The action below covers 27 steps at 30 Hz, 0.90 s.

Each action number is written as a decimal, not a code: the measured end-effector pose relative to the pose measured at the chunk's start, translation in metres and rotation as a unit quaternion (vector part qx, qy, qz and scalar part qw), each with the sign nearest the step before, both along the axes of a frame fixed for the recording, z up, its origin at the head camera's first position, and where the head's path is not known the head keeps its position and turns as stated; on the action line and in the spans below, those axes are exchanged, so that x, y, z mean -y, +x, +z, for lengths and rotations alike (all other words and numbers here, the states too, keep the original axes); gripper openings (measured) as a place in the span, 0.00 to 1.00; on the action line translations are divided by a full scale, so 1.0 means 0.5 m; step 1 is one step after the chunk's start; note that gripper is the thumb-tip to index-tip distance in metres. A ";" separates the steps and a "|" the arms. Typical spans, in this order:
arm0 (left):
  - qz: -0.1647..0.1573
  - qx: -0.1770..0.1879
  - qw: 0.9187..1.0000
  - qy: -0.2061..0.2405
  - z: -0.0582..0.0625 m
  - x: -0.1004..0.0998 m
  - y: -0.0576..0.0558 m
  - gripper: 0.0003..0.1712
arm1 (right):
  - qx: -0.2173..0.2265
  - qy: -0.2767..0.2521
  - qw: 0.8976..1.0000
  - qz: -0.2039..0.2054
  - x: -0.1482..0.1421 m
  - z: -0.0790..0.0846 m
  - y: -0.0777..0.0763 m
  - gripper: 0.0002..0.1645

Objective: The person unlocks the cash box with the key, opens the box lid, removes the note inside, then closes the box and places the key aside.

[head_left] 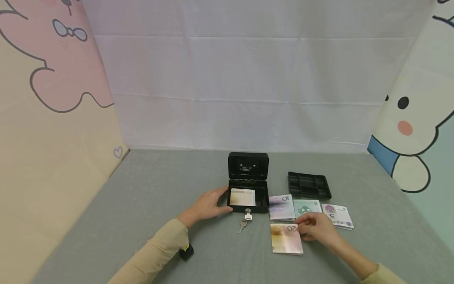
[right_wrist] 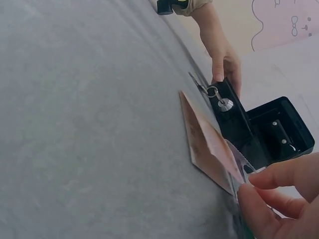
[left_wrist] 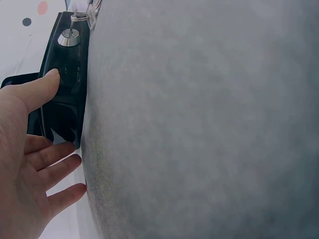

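A small black cash box (head_left: 263,197) stands with its lid (head_left: 248,165) raised, and a folded note (head_left: 242,197) lies inside. My left hand (head_left: 209,203) rests against the box's left side, its thumb (left_wrist: 44,89) on the front face and its fingers spread. A key (head_left: 248,216) sits in the front lock, with a second key (head_left: 242,225) hanging on the ring. My right hand (head_left: 317,228) pinches the right edge of a folded orange 20 banknote (head_left: 285,238) in front of the box. In the right wrist view this folded banknote (right_wrist: 212,149) gapes partly apart.
Right of the box lie a purple 10 banknote (head_left: 281,207), a green banknote (head_left: 307,205) and a pale banknote (head_left: 339,216). Behind them is a black compartment tray (head_left: 308,185). Grey cloth (head_left: 170,173) covers the table, with a white curtain (head_left: 244,79) at the back.
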State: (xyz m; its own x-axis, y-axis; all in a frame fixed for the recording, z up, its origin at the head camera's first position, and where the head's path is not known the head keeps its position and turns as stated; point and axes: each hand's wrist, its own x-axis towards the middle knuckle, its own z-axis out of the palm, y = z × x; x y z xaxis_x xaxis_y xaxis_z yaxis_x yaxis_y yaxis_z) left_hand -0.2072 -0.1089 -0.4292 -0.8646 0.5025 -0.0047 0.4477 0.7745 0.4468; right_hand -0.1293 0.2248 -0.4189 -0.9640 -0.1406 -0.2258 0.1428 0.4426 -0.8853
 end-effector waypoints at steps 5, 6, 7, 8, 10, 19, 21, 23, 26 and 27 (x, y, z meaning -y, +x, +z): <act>0.000 0.000 1.000 0.000 -0.002 0.000 0.000 0.44 | -0.024 0.032 0.999 -0.006 -0.008 0.023 -0.010 0.14; 0.001 0.000 1.000 0.000 -0.002 0.000 0.000 0.44 | -0.029 0.036 0.999 -0.003 -0.009 0.028 -0.013 0.14; 0.002 0.002 1.000 0.000 -0.002 0.000 0.000 0.44 | -0.035 0.039 0.999 0.001 -0.009 0.034 -0.018 0.15; 0.003 0.003 1.000 0.000 -0.002 0.000 0.000 0.44 | -0.039 0.042 0.998 0.004 -0.008 0.040 -0.022 0.15; 0.005 0.006 1.000 -0.001 -0.001 0.000 0.001 0.44 | -0.051 0.045 0.998 0.019 -0.006 0.052 -0.033 0.15; 0.005 0.010 1.000 -0.002 0.005 -0.001 0.004 0.44 | -0.061 0.075 0.990 0.105 0.039 0.095 -0.099 0.18; 0.005 0.009 1.000 -0.003 0.004 -0.001 0.004 0.44 | -0.063 0.080 0.987 0.125 0.054 0.097 -0.115 0.18; 0.004 0.007 1.000 -0.005 0.002 -0.001 0.003 0.44 | -0.072 0.081 0.984 0.142 0.071 0.096 -0.130 0.19; 0.007 0.006 1.000 -0.007 0.001 -0.002 0.003 0.44 | -0.095 0.087 0.980 0.154 0.097 0.091 -0.149 0.20; 0.007 0.006 1.000 -0.007 0.001 -0.002 0.002 0.44 | -0.105 0.089 0.978 0.158 0.105 0.088 -0.155 0.20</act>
